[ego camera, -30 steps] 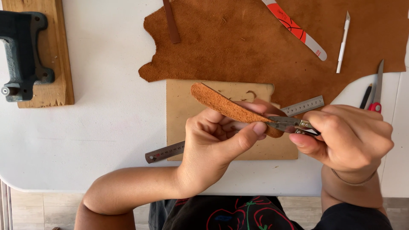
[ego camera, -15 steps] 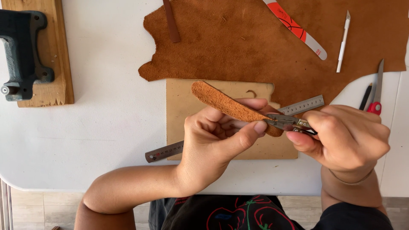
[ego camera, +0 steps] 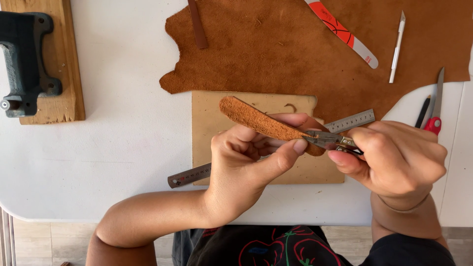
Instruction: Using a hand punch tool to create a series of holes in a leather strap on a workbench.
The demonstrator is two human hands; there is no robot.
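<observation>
**Snips bite into the end of a leather strip**

The left hand [ego camera: 246, 165] pinches a long tan leather strip [ego camera: 261, 122] between thumb and fingers, holding it in the air above the middle of the white table [ego camera: 123, 148], its free end slanting up toward the far left. The right hand [ego camera: 394, 160] is closed around a pair of small metal snips [ego camera: 327, 139], whose blades meet the strip's near-right end just past the left thumb tip. Compared with a second ago, both hands have drifted slightly left and the snips sit a touch deeper against the leather; the strip itself keeps the same tilt, so the work looks like slow trimming at that rounded end rather than a fresh grip.

Under the hands lies a pale board [ego camera: 217, 143] with a steel ruler [ego camera: 189, 175] running slantwise beneath it all. Beyond it, along the far edge, a large brown hide [ego camera: 276, 54] is spread out, carrying a narrow dark strap piece [ego camera: 198, 27], a red-and-grey curved tool [ego camera: 342, 32] and a slim white craft knife [ego camera: 397, 49]. Near the right edge sit a black pen [ego camera: 423, 112] and red-handled scissors [ego camera: 435, 106]. At the far left corner a dark iron clamp [ego camera: 24, 59] rests on a wooden block [ego camera: 66, 64]. Nothing crowds the hands; the left thumb is closest to the blades.
</observation>
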